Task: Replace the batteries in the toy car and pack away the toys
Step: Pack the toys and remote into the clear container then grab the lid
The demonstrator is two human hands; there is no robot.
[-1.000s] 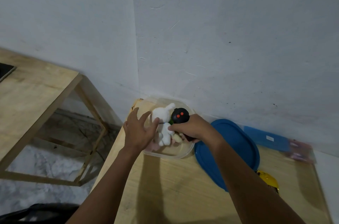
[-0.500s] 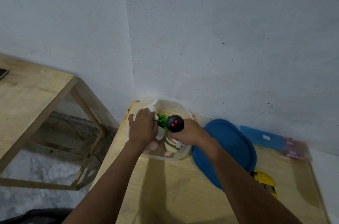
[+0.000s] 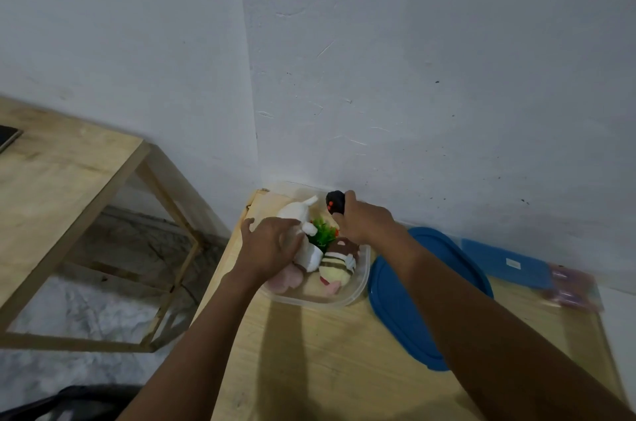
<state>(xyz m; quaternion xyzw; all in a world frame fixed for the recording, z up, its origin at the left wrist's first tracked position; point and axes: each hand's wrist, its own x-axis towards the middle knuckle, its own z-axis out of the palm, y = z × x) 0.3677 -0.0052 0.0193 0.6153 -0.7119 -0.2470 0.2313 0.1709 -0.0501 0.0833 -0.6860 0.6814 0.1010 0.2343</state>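
Note:
A clear plastic container point(image 3: 358, 293) stands at the table's far left corner and holds several soft toys. My left hand point(image 3: 272, 246) lies over the white plush rabbit point(image 3: 296, 210) inside it, fingers curled on the toy. Beside the rabbit are a small green plant toy point(image 3: 321, 234), a striped brown-and-cream plush point(image 3: 339, 265) and a pink plush point(image 3: 287, 279). My right hand point(image 3: 364, 224) grips a black remote control with red buttons point(image 3: 334, 202), upright over the container's back edge. The toy car is out of view.
A blue lid point(image 3: 406, 300) lies on the wooden table point(image 3: 309, 351) right of the container. A flat blue box point(image 3: 502, 262) and a pinkish packet point(image 3: 571, 289) sit by the wall. A second wooden table point(image 3: 62, 179) stands at the left across a gap.
The remote in my right hand has risen toward the container's back edge. My left hand has slid down over the white rabbit. The plush toys below are now uncovered.

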